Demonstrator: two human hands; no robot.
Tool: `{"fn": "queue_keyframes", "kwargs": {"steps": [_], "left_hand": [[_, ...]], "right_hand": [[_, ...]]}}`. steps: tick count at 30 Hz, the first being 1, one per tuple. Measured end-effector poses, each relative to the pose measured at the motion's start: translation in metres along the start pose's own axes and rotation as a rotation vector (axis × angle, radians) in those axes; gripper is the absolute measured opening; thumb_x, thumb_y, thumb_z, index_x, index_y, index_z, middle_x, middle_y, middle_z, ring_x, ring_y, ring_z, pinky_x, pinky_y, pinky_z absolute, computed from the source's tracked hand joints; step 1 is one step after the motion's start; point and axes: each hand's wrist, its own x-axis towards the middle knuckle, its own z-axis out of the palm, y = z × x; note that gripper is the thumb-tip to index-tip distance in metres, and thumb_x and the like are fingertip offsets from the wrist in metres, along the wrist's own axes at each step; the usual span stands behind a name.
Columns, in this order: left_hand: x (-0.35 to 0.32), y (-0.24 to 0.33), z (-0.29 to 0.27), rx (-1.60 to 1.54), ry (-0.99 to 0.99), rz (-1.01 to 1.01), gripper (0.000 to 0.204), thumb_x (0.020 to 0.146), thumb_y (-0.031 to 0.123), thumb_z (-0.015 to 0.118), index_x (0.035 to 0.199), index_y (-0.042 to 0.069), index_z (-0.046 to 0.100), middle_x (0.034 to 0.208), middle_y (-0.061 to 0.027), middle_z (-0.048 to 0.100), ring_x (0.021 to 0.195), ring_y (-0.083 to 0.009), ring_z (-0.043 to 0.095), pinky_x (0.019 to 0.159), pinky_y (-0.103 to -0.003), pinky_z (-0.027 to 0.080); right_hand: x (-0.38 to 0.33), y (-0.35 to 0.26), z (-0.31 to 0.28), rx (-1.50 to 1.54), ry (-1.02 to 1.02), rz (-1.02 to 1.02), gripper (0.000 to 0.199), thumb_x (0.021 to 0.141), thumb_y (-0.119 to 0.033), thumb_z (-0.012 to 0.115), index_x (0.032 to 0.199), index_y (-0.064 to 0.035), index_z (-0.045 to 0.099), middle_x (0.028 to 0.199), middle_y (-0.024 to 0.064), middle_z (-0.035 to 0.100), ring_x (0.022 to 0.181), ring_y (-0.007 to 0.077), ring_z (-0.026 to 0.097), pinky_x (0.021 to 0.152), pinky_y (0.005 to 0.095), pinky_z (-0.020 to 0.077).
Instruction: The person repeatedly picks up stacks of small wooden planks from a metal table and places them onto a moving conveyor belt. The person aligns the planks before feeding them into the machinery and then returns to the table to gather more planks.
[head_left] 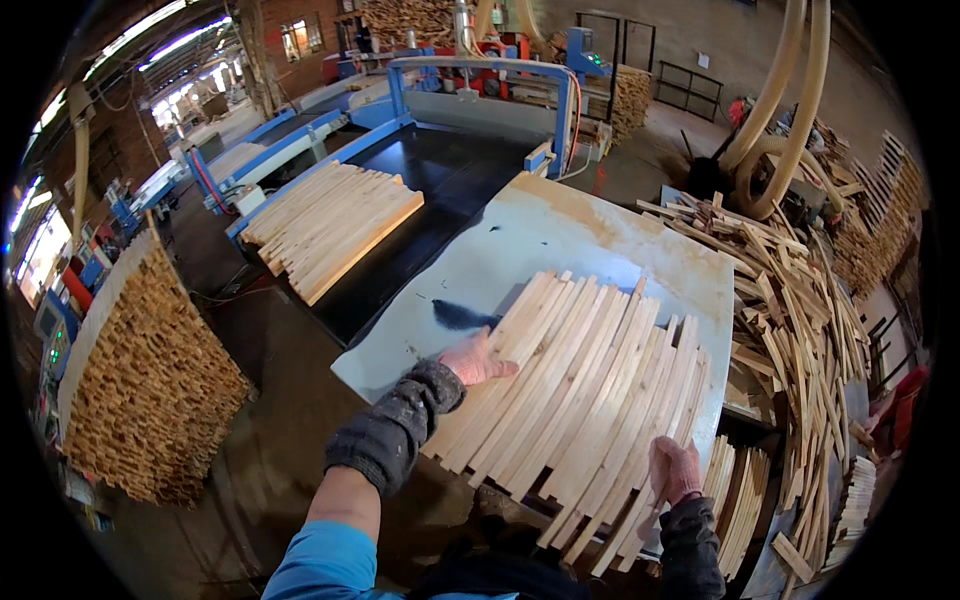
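Long pale wooden strips [590, 370] lie side by side in a broad, uneven row on a light sheet-topped table [420, 300]. Their ends are staggered, and the near ones jut past the table's front edge. My left hand [480, 360], in a pinkish glove, rests against the row's left side, with thumb stretched over the strips and fingers apart. At the near right corner my gloved right hand [677, 470] is bent against the outermost strips, its fingers together and partly hidden. Dark sleeve covers [395, 425] wrap both forearms.
Beyond the table, another row of strips [335, 225] lies on the dark bed [440, 160] of a blue-framed machine [480, 66]. A tall strip stack [150, 380] stands left. Loose offcuts [790, 330] heap up at right, near thick ducts [790, 100]. More strips [738, 490] stand below right.
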Motion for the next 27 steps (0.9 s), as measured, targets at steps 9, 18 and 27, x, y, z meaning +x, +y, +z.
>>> {"fn": "queue_keyframes", "kwargs": {"steps": [9,18,27], "left_hand": [[0.066,-0.094,-0.069,0.352,0.232,-0.072,0.091,0.101,0.063,0.057,0.172,0.014,0.029,0.172,-0.0294,0.033,0.158,-0.0472,0.033,0.129,-0.061,0.022],[0.142,-0.243,-0.187,0.534,0.205,-0.155,0.091,0.106,0.070,0.041,0.174,0.012,0.026,0.181,-0.0206,0.019,0.167,-0.0423,0.014,0.133,-0.061,0.001],[0.155,-0.297,-0.225,0.483,0.018,0.290,0.080,0.109,0.063,0.042,0.174,0.019,0.029,0.182,-0.0186,0.018,0.168,-0.0409,0.012,0.135,-0.057,0.001]], "right_hand": [[0.073,0.008,0.198,0.003,-0.051,-0.040,0.031,0.093,-0.008,0.077,0.122,-0.0010,0.067,0.098,0.0055,0.075,0.084,0.0194,0.074,0.076,0.0344,0.0625],[0.103,0.024,0.406,0.034,-0.090,-0.015,0.043,0.092,-0.005,0.081,0.129,0.0002,0.060,0.106,0.0110,0.075,0.094,0.0235,0.075,0.084,0.0379,0.0631],[0.137,0.029,0.456,-0.531,0.153,0.023,0.091,0.091,-0.038,0.087,0.156,0.0095,0.045,0.134,0.0257,0.071,0.112,0.0341,0.074,0.096,0.0453,0.0614]]}}
